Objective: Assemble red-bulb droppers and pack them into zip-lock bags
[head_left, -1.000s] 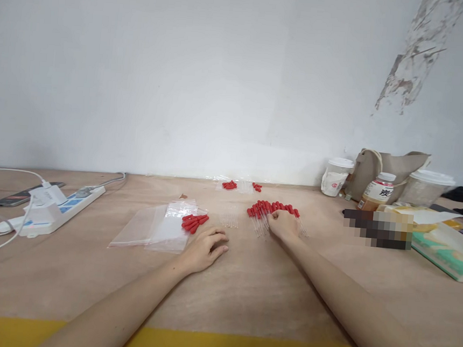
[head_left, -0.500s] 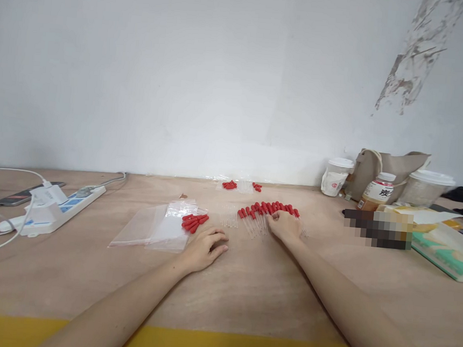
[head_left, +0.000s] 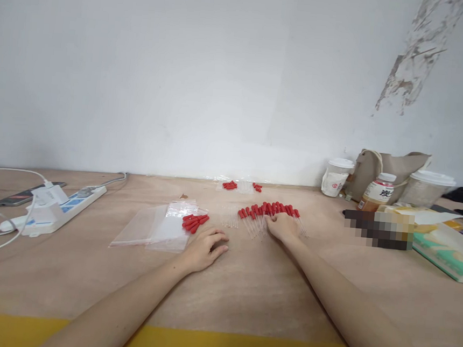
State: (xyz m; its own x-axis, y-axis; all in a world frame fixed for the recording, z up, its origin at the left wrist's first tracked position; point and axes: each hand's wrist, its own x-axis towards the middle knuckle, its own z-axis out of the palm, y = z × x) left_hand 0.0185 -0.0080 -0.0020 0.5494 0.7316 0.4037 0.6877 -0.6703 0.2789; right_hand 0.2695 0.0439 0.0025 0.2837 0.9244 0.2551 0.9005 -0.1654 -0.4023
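Note:
A row of glass droppers with red rubber bulbs [head_left: 254, 210] lies on the table, their thin clear tubes pointing toward me. My right hand [head_left: 282, 226] is over the row's right half, fingers bent and drawn together on a dropper whose tube they mostly hide. My left hand [head_left: 205, 249] rests on the tabletop, open, its fingers loosely curved and holding nothing. Just beyond it, a small pile of loose red bulbs [head_left: 194, 223] sits on clear plastic bags [head_left: 140, 227]. Between pile and row lie several bare clear tubes [head_left: 230, 216].
At the wall are more red bulbs [head_left: 229, 185] and clear tubes on plastic. A power strip [head_left: 64, 213] with white cables and a phone [head_left: 27, 194] lie left. To the right stand a paper cup [head_left: 336, 177], a bottle [head_left: 378, 193], a bag [head_left: 392, 160] and a tissue pack [head_left: 447, 252].
My right hand has shifted very slightly toward me and left at the dropper row, and the tubes to its right show more clearly. My left hand stays in place.

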